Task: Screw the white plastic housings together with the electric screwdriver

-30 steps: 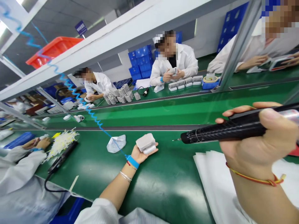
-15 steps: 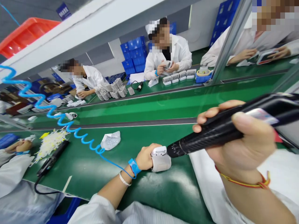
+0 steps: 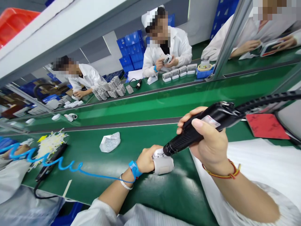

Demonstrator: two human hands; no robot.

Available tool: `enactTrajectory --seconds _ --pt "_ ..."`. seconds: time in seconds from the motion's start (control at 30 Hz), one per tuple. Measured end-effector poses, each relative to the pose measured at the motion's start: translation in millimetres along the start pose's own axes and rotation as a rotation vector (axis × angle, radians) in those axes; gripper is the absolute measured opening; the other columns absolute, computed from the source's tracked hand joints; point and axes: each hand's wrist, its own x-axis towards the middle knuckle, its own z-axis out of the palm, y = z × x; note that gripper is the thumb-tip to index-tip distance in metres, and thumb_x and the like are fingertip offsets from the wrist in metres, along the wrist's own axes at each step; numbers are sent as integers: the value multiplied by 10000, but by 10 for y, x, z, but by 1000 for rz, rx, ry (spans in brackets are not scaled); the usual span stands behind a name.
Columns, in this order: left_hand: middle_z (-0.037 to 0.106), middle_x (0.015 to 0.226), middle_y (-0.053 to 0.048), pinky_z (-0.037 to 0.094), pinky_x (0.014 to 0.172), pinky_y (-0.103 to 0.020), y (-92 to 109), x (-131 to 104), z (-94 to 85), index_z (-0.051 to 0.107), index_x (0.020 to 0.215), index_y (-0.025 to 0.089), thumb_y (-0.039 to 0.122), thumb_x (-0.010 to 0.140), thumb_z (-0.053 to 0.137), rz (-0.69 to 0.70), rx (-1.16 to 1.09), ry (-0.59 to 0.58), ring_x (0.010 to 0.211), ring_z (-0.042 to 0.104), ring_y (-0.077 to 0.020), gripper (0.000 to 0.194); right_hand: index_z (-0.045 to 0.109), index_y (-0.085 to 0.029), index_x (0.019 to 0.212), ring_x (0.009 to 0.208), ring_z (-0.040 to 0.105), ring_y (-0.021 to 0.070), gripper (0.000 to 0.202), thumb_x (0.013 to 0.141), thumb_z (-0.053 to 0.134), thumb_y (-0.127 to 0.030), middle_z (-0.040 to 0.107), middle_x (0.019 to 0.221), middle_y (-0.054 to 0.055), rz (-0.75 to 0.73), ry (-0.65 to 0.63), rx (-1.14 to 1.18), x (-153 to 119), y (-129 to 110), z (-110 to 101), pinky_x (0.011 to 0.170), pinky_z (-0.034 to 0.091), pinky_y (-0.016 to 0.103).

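Observation:
My left hand (image 3: pixel 147 159), with a blue strap at the wrist, grips a small white device (image 3: pixel 159 153) that has a light grey cuff (image 3: pixel 163 165) wrapped below it. Held in my right hand (image 3: pixel 209 141) is a black electric screwdriver (image 3: pixel 195 130), tilted down to the left. Its tip meets the top of the white device, and the contact point itself is hidden. A crumpled clear bag of small metal parts (image 3: pixel 110 142) lies on the green table to the left of my left hand.
A coiled blue cord (image 3: pixel 70 168) runs left from my wrist. Left are a pile of white and yellow pieces (image 3: pixel 50 145) and another black screwdriver (image 3: pixel 53 160). White sheet (image 3: pixel 254 163) and red pad (image 3: pixel 268 126) lie right. People in white coats sit across the green belt (image 3: pixel 141 110).
The screwdriver in my right hand has moved left and down onto the white device, and its cable has come into view. The blue cord has swung lower and to the left.

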Motion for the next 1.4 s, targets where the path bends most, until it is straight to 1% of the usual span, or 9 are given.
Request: enactTrajectory --seconds 0.23,0.47,0.63,0.9,1.13,1.2,1.27,1.37,1.4 --pt "676 950 -23 458 691 -214 -6 2 -17 590 1097 209 251 735 605 0 -10 -23 746 616 -135 364 550 -202 842 619 562 155 240 672 692 -292 572 716 3 16 -8 -20 4 57 3 488 497 272" --pt "674 978 -22 455 701 -211 -12 7 -20 580 1116 214 249 742 601 14 -18 -31 762 618 -133 377 541 -209 810 599 540 144 220 676 681 -313 550 672 -10 59 25 -38 52 101 -18 496 493 268" --pt "667 1026 -21 457 712 -209 -4 14 -26 580 1115 216 257 747 599 20 -6 -37 770 619 -129 371 548 -208 795 587 536 142 200 686 680 -310 543 669 -6 59 2 -23 64 123 -29 494 483 267" --pt "667 972 -26 450 693 -216 7 23 -41 577 1110 208 253 743 589 7 -1 -44 760 615 -138 369 542 -197 782 573 544 139 213 682 692 -310 555 653 -9 50 -32 -25 43 124 -14 491 479 259" --pt "658 957 -19 433 684 -215 71 23 -64 579 1092 209 233 734 593 -10 -43 -57 764 602 -136 359 530 -202 794 574 554 143 248 653 705 -310 563 658 -14 56 -13 -35 35 112 17 479 487 261" --pt "653 955 -12 430 699 -218 50 49 -138 589 1067 212 227 721 608 -46 -82 -81 785 591 -137 347 533 -201 796 585 559 151 257 646 707 -317 565 674 -9 58 -3 -50 62 69 0 477 492 272" --pt "655 896 3 426 699 -212 -53 114 -239 627 953 200 216 679 649 -157 -198 -65 787 572 -132 275 541 -201 787 586 557 157 249 640 706 -315 564 686 -5 15 15 -74 103 -2 -31 470 491 280" --pt "622 667 16 419 614 -192 -339 313 -392 624 694 140 142 565 721 -450 -586 70 669 539 -112 161 559 -197 765 588 550 162 211 634 705 -274 556 695 6 -110 64 -117 165 -124 -78 469 480 284" --pt "588 589 17 417 573 -193 -444 406 -437 609 654 124 137 556 725 -504 -679 114 604 526 -105 152 567 -195 763 596 551 163 197 634 702 -257 554 701 11 -140 79 -130 180 -155 -88 477 482 287"
